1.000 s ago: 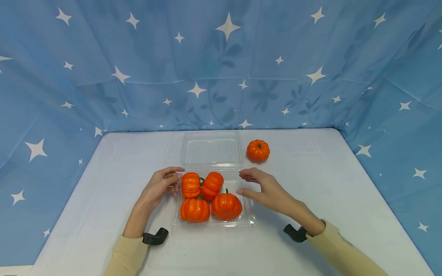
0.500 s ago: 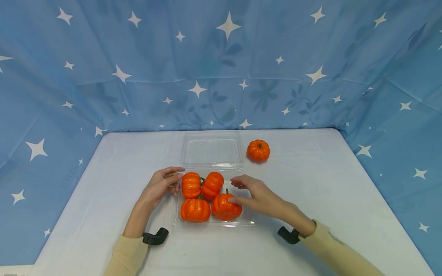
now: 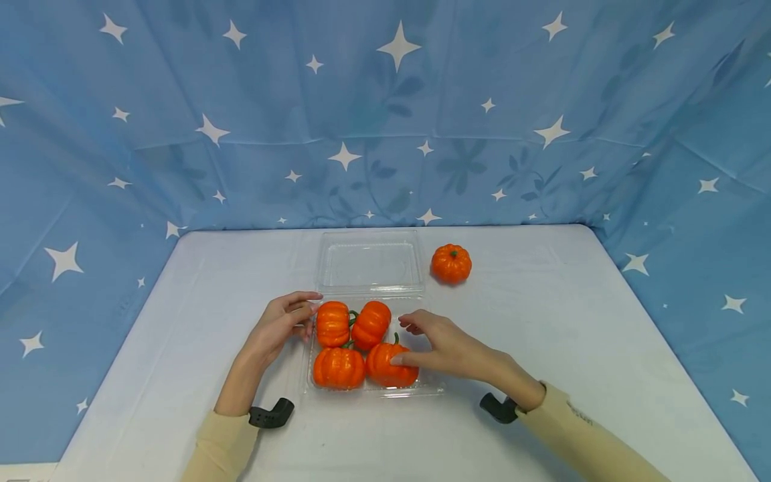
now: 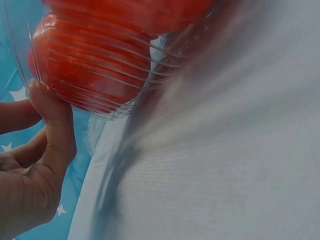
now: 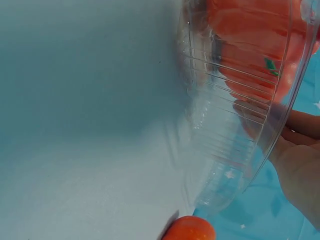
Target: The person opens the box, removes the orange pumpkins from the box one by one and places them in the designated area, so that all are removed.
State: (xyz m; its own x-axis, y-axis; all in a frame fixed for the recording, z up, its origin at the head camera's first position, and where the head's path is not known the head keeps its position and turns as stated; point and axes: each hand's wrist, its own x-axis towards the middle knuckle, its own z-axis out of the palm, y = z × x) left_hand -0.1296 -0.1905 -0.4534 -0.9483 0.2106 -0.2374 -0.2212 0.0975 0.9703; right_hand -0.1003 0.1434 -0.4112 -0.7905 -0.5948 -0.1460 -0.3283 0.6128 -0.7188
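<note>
A clear plastic clamshell box (image 3: 430,383) holds several small orange pumpkins, lying close together toward its left side. At the box's left wall, my left hand (image 3: 278,329) pinches the rim between thumb and fingers, as the left wrist view shows. My right hand (image 3: 448,348) reaches over the right side, its thumb resting on the front-right pumpkin (image 3: 382,373). Through the clear wall in the right wrist view, fingertips (image 5: 245,112) appear inside the box beside a pumpkin (image 5: 247,70). The front-left pumpkin (image 3: 338,368), back-left pumpkin (image 3: 332,324) and back-right pumpkin (image 3: 371,323) lie tipped on their sides.
The box's lid (image 3: 370,262) lies folded back behind it, flat on the white tablecloth (image 3: 530,294). One more pumpkin (image 3: 451,264) sits outside the box, right of the lid. A blue curtain with stars (image 3: 385,134) rises behind the table.
My right hand has moved left and into the box, its thumb coming onto the front-right pumpkin. Both front pumpkins have shifted slightly left. My left hand has stayed at the rim.
</note>
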